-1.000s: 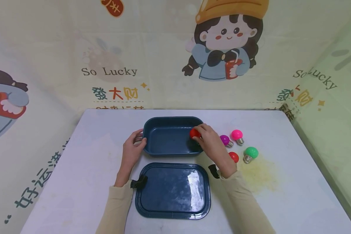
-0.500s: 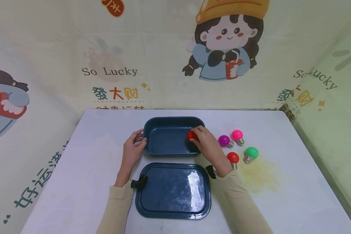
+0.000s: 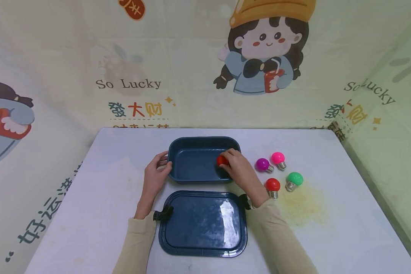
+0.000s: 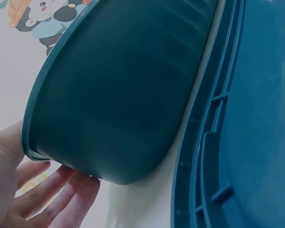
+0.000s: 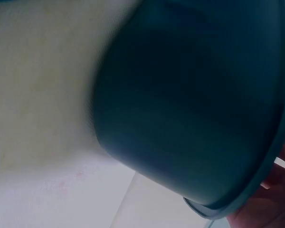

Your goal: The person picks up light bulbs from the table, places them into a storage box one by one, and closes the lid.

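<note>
A dark blue rectangular box [image 3: 198,179] stands on the white table. At its left end my left hand [image 3: 156,170] grips the rim, thumb over the edge and fingers against the outer wall, as the left wrist view also shows. My right hand [image 3: 240,167] reaches over the right rim and pinches a red light bulb [image 3: 221,160] inside the box, low near the floor. The bulb's base is hidden by the fingers. In the right wrist view the box wall [image 5: 190,109] covers most of the hand [image 5: 268,206].
A dark blue lid [image 3: 198,224] lies in front of the box. Right of the box lie a purple bulb [image 3: 262,164], a pink bulb [image 3: 278,157], a green bulb [image 3: 295,178] and another red bulb [image 3: 272,185]. A yellowish stain [image 3: 305,205] marks the table.
My right hand has moved left and slightly down into the box with the red light bulb. The purple bulb and the other red bulb are now fully uncovered. The left hand stays put.
</note>
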The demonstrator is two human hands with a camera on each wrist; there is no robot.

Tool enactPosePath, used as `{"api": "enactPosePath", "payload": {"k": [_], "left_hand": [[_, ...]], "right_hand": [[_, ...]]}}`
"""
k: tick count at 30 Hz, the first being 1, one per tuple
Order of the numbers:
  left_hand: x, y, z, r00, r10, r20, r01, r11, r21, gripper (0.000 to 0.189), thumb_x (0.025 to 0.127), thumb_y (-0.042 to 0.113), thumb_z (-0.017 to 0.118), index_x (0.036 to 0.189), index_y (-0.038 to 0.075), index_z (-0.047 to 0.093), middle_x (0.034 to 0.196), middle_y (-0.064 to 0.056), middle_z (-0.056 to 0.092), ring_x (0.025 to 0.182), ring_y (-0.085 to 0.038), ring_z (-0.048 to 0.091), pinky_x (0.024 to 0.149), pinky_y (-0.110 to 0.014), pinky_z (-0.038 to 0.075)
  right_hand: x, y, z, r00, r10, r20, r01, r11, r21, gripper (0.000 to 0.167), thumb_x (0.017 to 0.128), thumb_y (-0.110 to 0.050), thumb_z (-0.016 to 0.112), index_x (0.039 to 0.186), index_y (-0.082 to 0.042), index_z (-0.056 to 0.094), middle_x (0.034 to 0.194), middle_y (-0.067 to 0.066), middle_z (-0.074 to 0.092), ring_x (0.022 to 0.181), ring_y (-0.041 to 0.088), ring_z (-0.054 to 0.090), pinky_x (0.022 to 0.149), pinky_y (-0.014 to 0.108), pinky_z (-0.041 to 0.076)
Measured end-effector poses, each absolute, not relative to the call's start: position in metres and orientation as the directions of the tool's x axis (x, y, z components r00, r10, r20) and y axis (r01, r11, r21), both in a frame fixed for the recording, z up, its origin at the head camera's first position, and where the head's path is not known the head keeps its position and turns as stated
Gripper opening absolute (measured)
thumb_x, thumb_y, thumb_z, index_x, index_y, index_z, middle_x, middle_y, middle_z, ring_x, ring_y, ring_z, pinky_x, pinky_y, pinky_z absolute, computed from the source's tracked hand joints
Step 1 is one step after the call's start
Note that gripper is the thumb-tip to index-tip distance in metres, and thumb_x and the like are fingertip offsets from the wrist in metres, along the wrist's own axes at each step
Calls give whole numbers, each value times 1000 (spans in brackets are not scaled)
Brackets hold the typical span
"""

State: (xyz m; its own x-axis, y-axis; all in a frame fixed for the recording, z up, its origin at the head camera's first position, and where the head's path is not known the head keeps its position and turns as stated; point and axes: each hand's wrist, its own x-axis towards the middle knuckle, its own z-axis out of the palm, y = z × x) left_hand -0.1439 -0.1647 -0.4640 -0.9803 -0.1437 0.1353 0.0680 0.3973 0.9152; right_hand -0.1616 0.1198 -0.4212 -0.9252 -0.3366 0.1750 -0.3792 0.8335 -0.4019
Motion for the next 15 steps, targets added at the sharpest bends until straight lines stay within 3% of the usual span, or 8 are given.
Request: {"api": "enactPosePath", "payload": {"k": [15], "left_hand": [[-145,-165,-465,-979,-146,142,74,399,914,41,95,16,63,136,12,59,123,-15,65,111,-28,65,95,-46,54]], "right_hand": [[-165,112,-426,-911,-373,175,-412,831,-373,42,81,-15,82,119,-3,69,115,13,66,107,28,62,91,41,57]]}}
